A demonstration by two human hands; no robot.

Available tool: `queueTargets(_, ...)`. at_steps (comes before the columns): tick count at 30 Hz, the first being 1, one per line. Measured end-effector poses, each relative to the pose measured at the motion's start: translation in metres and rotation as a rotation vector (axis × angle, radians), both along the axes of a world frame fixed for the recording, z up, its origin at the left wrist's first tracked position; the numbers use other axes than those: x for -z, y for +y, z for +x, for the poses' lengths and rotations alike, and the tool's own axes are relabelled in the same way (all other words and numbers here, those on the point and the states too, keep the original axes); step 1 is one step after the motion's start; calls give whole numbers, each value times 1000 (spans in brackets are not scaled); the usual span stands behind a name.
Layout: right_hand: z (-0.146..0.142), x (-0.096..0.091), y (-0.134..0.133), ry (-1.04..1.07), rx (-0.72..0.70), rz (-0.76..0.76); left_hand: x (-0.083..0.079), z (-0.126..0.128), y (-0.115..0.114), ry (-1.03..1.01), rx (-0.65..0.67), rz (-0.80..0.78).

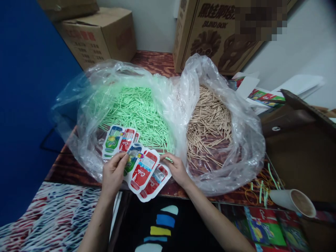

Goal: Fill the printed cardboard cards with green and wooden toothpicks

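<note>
My left hand (113, 173) pinches a fanned stack of bottle-shaped printed packets (143, 171), red Cola ones and green ones. More such packets (119, 139) lie just behind it on the plastic. My right hand (176, 168) is closed at the right edge of the fanned packets, its fingertips at the front of the green sticks (136, 113). These thin green sticks fill a clear plastic bag (86, 105). A second clear bag (244, 140) to the right holds a heap of tan wooden sticks (208, 122).
Cardboard boxes (102, 35) and a large printed box (215, 35) stand at the back. A paper cup (294, 201) lies on its side at right near rubber bands (256, 190). More printed packets (265, 225) lie bottom right. A blue wall (26, 105) is at left.
</note>
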State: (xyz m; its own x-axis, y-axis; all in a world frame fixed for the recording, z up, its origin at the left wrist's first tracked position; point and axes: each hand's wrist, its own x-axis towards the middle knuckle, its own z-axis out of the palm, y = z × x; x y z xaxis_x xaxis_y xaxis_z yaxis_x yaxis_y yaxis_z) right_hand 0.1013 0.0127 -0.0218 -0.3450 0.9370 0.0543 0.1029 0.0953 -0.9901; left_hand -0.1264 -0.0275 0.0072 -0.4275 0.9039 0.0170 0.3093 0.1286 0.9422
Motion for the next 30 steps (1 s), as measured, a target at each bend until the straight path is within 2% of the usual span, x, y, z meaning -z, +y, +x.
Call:
queueTargets(14, -2, -5, 1, -21, 8, 9, 9, 1, -4, -7, -24, -52)
queueTargets(20, -3, -11, 15, -136, 34, -11, 9, 1, -4, -42, -25, -61)
queueTargets(24, -6, -14, 29, -159, 120, -87, 6, 8, -4, -86, 9, -50)
queueTargets(30, -6, -16, 41, -29, 179, -179, 0, 28, -3, -156, 129, -10)
